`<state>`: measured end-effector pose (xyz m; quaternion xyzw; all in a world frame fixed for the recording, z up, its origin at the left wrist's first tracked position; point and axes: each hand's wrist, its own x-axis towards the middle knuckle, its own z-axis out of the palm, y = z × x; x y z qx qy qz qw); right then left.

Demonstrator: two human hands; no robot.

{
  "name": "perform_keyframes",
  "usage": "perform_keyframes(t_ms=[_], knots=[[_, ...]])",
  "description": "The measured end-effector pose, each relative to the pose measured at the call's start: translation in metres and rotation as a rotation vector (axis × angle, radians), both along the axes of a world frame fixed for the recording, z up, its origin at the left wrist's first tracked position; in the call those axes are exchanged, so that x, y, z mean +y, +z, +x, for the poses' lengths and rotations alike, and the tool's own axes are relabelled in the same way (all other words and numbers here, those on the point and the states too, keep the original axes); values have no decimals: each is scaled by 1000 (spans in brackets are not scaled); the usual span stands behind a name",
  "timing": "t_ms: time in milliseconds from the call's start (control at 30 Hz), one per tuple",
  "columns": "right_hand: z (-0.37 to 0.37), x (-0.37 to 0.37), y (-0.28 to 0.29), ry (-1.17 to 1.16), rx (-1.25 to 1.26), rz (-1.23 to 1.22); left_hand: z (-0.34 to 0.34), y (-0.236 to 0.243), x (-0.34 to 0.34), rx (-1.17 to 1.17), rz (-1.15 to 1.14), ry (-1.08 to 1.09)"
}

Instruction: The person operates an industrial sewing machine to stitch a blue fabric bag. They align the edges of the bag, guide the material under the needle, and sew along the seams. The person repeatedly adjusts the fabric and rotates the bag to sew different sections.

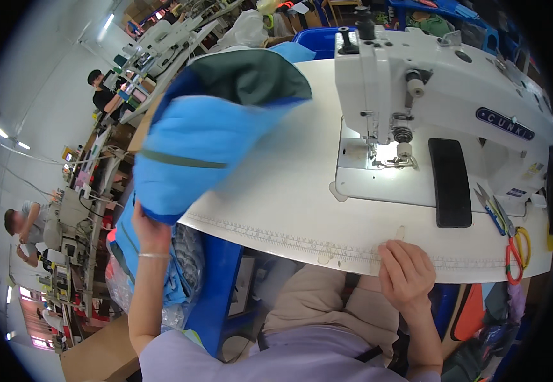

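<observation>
Person's own hands: both in view, bare, well apart.
Left hand (151, 228) between 8 and 9 o'clock, gripping, fingers largely hidden; left forearm (147, 299) near-upright below it. Right hand (409, 272) at 4 o'clock, fingers together and bent, palm hidden; right forearm (422, 331) extends toward 5 o'clock.

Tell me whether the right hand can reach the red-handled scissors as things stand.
Probably yes: the right hand rests at the edge of the white tabletop, apparently empty, with nothing visible blocking the red-handled scissors.
</observation>
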<state>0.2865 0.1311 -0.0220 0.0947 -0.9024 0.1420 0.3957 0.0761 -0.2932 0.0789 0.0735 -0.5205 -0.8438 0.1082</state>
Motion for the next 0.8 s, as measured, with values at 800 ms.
perform_keyframes(t_ms=[800], knots=[[4,-6,-12,-17,39,-34,-37,-42,-87,-329,102,242]])
